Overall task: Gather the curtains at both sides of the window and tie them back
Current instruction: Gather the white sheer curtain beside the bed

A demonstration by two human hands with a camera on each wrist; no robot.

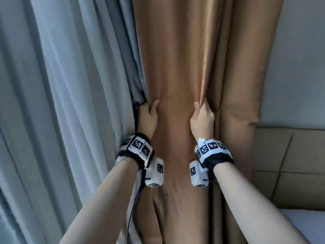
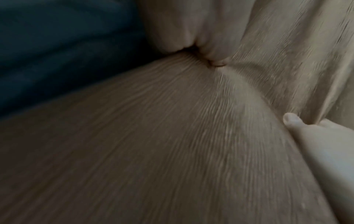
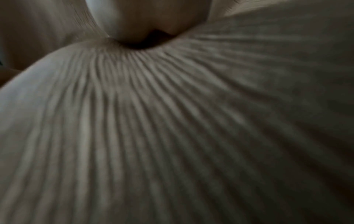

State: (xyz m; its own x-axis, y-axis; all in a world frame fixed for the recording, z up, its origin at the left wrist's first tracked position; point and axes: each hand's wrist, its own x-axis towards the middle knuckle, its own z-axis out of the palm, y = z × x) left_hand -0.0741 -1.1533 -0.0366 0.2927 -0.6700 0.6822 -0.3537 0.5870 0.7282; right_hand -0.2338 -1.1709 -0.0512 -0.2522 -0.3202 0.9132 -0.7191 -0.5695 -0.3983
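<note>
A tan satin curtain hangs in long folds straight ahead. My left hand grips its left edge, thumb on the front and fingers hidden behind the cloth. My right hand grips a fold about a hand's width to the right, thumb up on the front. In the left wrist view the curtain fills the frame, and my right hand's thumb shows at the right. The right wrist view shows only stretched, blurred curtain cloth. No tie-back is in view.
A pale grey sheer curtain hangs to the left, a darker grey lining between it and the tan one. At the right are a grey wall, a padded tan headboard and a white mattress corner.
</note>
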